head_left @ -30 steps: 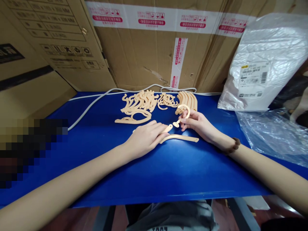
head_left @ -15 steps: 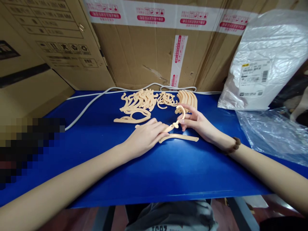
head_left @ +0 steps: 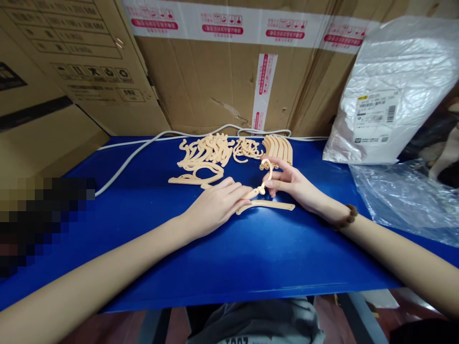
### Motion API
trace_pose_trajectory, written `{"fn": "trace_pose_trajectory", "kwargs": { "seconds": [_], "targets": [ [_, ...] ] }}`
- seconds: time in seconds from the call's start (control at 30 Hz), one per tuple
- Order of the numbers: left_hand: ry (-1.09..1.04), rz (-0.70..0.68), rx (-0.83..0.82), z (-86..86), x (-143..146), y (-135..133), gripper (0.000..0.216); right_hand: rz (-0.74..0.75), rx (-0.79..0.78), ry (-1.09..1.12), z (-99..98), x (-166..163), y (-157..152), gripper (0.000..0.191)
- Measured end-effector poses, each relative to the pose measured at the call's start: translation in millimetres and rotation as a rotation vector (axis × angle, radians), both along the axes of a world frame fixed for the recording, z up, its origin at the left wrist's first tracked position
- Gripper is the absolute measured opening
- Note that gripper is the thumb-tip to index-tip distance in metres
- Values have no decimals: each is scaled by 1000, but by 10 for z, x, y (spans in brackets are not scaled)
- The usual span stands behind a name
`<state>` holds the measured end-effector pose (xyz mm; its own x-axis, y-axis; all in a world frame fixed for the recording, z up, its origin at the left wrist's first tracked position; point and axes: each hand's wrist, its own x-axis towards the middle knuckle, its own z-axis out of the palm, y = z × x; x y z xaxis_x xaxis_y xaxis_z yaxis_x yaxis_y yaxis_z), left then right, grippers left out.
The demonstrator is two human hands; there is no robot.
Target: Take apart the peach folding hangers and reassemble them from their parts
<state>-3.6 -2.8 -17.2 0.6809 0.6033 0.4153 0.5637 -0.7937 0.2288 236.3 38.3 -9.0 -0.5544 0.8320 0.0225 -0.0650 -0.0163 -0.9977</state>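
My left hand lies palm down on the blue table, fingers together, pressing on a peach plastic hanger arm whose curved bar sticks out to the right. My right hand pinches a small peach hook piece, its stem touching the end of the part under my left fingers. Behind both hands lie a loose pile of hanger parts, a small cluster of hooks and a neat stack of curved pieces.
Big cardboard boxes wall off the back and left. A white cable runs along the table's far edge. A white plastic bag and a clear plastic bag sit at the right.
My right hand has turned the hook piece upright and brought its stem down against the part under my left fingers. My left hand has barely moved.
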Motion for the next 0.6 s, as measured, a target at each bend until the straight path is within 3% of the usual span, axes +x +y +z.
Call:
{"fn": "trace_pose_trajectory", "kwargs": {
  "seconds": [0.6],
  "targets": [
    [198,37,465,-45,29,5,32,-46,103,-136,47,-25,-67,61]
  ]
}}
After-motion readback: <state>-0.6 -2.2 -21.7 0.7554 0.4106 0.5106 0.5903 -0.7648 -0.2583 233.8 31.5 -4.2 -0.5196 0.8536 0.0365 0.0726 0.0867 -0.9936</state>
